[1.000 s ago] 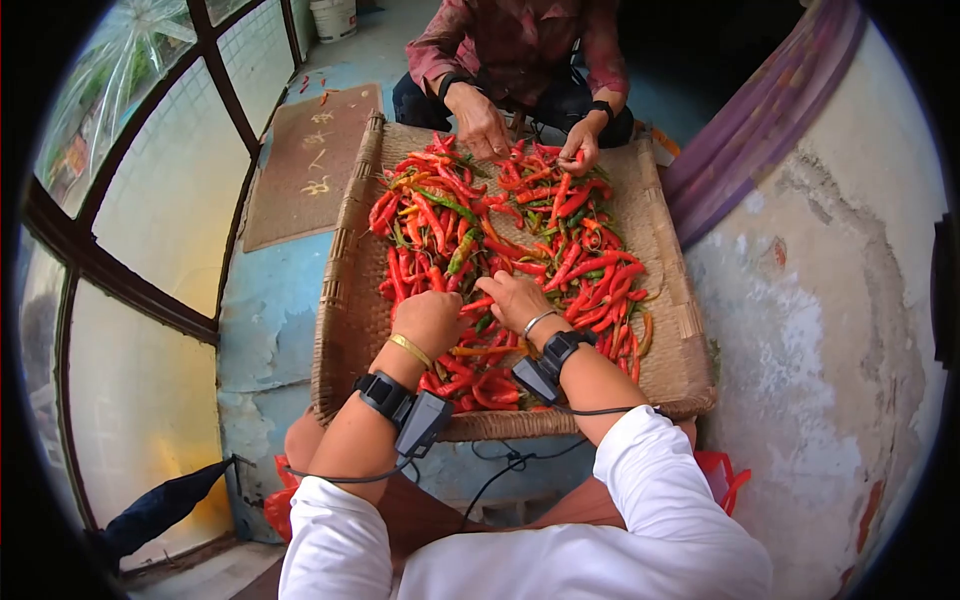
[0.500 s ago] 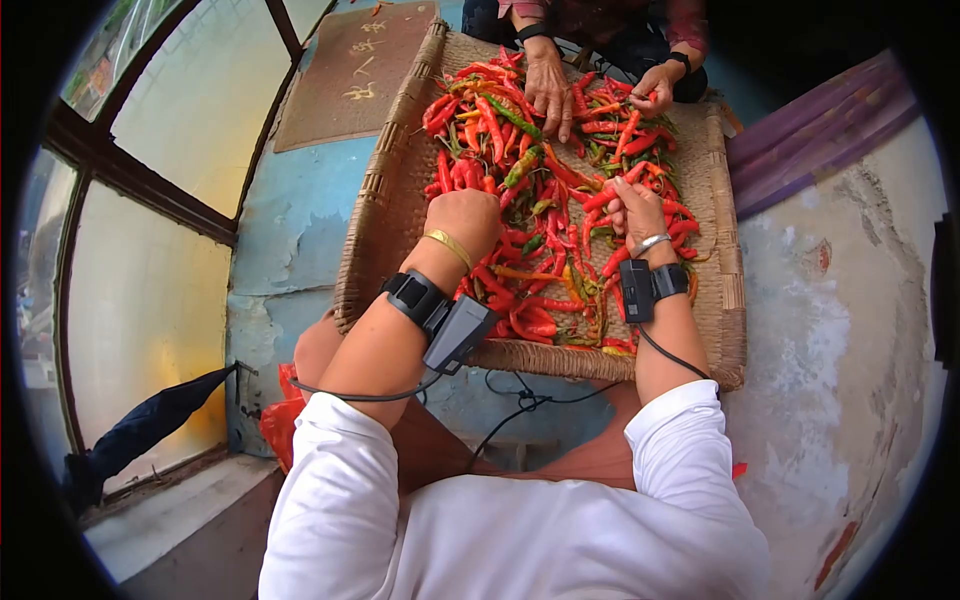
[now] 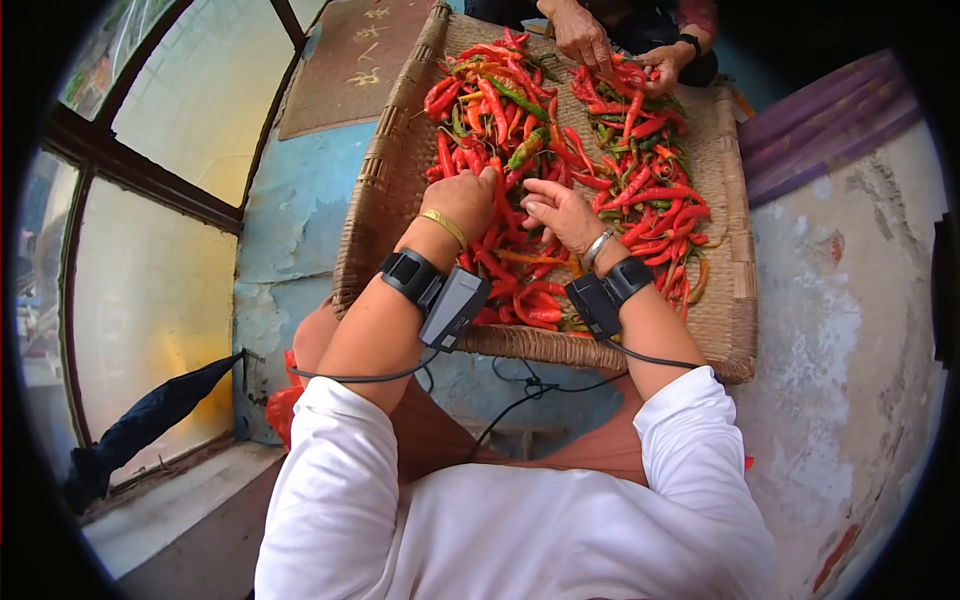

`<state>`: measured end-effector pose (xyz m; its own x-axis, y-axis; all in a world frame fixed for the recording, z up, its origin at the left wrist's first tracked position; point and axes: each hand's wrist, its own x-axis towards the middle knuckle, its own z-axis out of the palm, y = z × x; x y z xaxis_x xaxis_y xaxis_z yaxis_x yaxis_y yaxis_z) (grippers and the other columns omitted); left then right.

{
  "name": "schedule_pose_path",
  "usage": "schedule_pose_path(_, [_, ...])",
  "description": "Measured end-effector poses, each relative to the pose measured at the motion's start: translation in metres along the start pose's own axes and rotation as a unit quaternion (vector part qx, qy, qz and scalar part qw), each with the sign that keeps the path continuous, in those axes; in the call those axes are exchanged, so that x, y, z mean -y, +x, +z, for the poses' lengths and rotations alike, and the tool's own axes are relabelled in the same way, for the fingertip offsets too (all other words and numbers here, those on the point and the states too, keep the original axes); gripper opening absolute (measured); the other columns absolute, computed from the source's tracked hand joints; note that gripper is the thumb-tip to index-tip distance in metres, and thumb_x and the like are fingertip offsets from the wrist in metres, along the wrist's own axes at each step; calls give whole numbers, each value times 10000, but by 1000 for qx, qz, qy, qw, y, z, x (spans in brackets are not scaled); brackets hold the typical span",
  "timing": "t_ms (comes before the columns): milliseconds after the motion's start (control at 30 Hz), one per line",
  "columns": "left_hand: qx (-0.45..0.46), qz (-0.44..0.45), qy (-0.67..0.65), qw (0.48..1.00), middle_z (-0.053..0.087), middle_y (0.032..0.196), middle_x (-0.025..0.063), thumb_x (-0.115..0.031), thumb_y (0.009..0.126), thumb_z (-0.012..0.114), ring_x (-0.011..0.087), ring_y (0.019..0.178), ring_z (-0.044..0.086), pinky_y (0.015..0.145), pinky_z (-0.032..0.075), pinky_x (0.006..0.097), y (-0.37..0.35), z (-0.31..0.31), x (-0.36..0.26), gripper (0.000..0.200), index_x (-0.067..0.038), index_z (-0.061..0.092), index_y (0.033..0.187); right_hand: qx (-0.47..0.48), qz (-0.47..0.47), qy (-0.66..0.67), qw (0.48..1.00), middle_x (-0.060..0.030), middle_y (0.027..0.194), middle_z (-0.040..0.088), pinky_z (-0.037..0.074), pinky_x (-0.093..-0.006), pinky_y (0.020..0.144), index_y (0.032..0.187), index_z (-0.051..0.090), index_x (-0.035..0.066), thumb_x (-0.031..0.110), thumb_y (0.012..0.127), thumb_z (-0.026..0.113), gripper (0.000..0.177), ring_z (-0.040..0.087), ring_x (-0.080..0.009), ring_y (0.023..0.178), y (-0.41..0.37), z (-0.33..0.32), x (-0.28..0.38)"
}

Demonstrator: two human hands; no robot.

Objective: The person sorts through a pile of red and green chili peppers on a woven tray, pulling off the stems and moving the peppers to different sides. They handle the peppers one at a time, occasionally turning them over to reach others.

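Observation:
A flat woven tray [image 3: 386, 170] rests in front of my knees and carries a pile of red chilies [image 3: 640, 195] with a few green and orange ones. My left hand [image 3: 460, 200] is closed in a fist over the pile, with one red chili [image 3: 496, 180] sticking up past the thumb. Right beside it, my right hand [image 3: 562, 213] hovers with fingers apart, fingertips almost touching that chili. Both wrists wear black bands with cables. At the tray's far end, another person's two hands [image 3: 583, 38] [image 3: 655, 66] pick among the chilies.
A brown doormat [image 3: 350, 62] lies left of the tray on the blue floor. Glass panes in a dark frame [image 3: 170, 190] run along the left. A red plastic bag [image 3: 280, 412] and a dark folded umbrella [image 3: 150, 428] lie near my left knee. A peeling wall [image 3: 850, 320] stands at the right.
My right hand has moved left from the pile's right side to meet my left hand. The left hand has shifted slightly up the pile. The other person's hands moved toward the far edge.

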<state>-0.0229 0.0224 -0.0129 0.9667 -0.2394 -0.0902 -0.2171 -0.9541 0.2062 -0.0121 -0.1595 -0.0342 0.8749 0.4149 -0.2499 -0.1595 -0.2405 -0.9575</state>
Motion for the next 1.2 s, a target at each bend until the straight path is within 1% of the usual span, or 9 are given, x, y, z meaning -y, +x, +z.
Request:
schedule_pose_path(200, [19, 78, -141, 987, 579, 836, 183, -188, 741, 550, 347, 809, 564, 694, 450, 409, 7, 11, -3, 274, 4, 505, 931, 22, 59, 135, 989, -95, 901, 572, 405, -188, 390, 1240, 364, -1, 175, 816, 528, 487, 568, -100, 623, 7, 17, -12])
schedule_pose_path(233, [28, 98, -180, 978, 587, 832, 178, -176, 739, 561, 333, 806, 571, 691, 452, 397, 6, 9, -4, 287, 9, 502, 951, 50, 74, 174, 981, -49, 745, 573, 358, -175, 350, 1161, 442, 6, 175, 811, 539, 400, 526, -71, 513, 8, 12, -10])
schedule_pose_path(367, [45, 131, -332, 933, 609, 811, 145, -121, 739, 583, 267, 783, 595, 681, 457, 346, 3, -3, -12, 326, 18, 491, 1019, 69, 107, 138, 982, 41, 593, 527, 304, -154, 341, 921, 540, 60, 168, 819, 538, 149, 442, -23, 408, 3, -9, -6])
schedule_pose_path(467, [126, 149, -376, 906, 613, 806, 117, -90, 747, 575, 222, 768, 597, 677, 456, 316, 1, -12, -15, 370, -1, 468, 1090, 66, 112, 130, 983, 22, 546, 512, 304, -169, 325, 849, 547, 78, 172, 800, 549, 106, 431, -35, 384, -2, -18, -5])
schedule_pose_path(733, [34, 139, -309, 940, 610, 788, 130, -115, 728, 575, 257, 752, 595, 660, 460, 350, -1, -13, -19, 422, -58, 461, 1130, 124, 90, 50, 987, 26, 570, 516, 319, -172, 363, 768, 533, 76, 153, 789, 541, 80, 449, -39, 419, -11, -33, 13])
schedule_pose_path(867, [8, 121, -159, 980, 614, 805, 132, -170, 713, 582, 295, 782, 587, 676, 464, 394, 0, -11, -15, 363, -92, 534, 1064, 166, 124, -120, 971, 18, 580, 498, 344, -219, 410, 737, 534, 67, 153, 743, 562, 91, 449, -62, 458, -24, -34, 35])
schedule_pose_path(933, [3, 110, -146, 983, 609, 782, 132, -181, 706, 594, 296, 768, 585, 665, 462, 394, 0, -13, -13, 300, -90, 562, 990, 208, 40, -271, 939, 7, 572, 476, 359, -234, 451, 726, 531, 40, 124, 704, 555, 90, 447, -80, 503, -29, -34, 41])
schedule_pose_path(1067, [9, 136, -135, 981, 605, 762, 131, -196, 698, 608, 295, 755, 581, 656, 460, 388, 1, -10, -10, 213, -85, 606, 880, 213, 55, -348, 911, 10, 586, 468, 371, -229, 499, 746, 541, 24, 102, 689, 543, 97, 440, -71, 551, -41, -31, 71])
schedule_pose_path(1200, [-28, 161, -143, 976, 606, 762, 127, -200, 695, 612, 293, 750, 581, 662, 460, 385, -1, -9, -10, 212, -96, 608, 879, 189, 90, -239, 948, 15, 612, 485, 368, -218, 511, 772, 558, 30, 95, 705, 545, 95, 446, -64, 565, -48, -36, 89])
